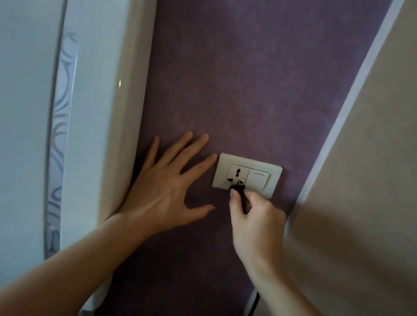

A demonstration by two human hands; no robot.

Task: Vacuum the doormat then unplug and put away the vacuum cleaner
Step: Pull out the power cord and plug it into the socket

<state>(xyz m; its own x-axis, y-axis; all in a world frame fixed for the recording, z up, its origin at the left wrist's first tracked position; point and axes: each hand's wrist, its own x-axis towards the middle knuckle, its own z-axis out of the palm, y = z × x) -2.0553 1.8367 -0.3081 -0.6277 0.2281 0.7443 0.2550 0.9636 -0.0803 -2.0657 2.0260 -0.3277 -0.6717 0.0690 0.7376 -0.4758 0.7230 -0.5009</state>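
1. Forearms come in from the bottom edge; your left hand (166, 189) lies flat on the purple wall (242, 80), fingers (191, 152) spread wide and straight, holding nothing.
2. Your right hand (254, 220) is curled round the black plug (237, 190), pinching it by the body just behind the head.
3. Plug sits right at your right fingertips, its head against the lower holes of the socket plate (220, 171). Cannot tell whether the prongs are seated or already out.
4. Switch rocker (257, 180) is just above your right fingers, on the same plate. Left fingertips are just beside the plate's left edge, not touching it.
5. Cable (250, 313) drops from the plug, passes behind your right wrist and shows again below the forearm.
6. Step in hand: likely the unplug step, with the left palm bracing the wall. Plugging in before vacuuming would look the same, so that is a judgement only.
7. Next move, if unplugging: pull straight back from the plate by the plug body, not the cable, and keep the left palm pressed.
8. After that, gather the cable and stow the vacuum cleaner. Vacuum cleaner and doormat are out of view.
9. White rounded appliance (103, 85) stands just left of your left hand.
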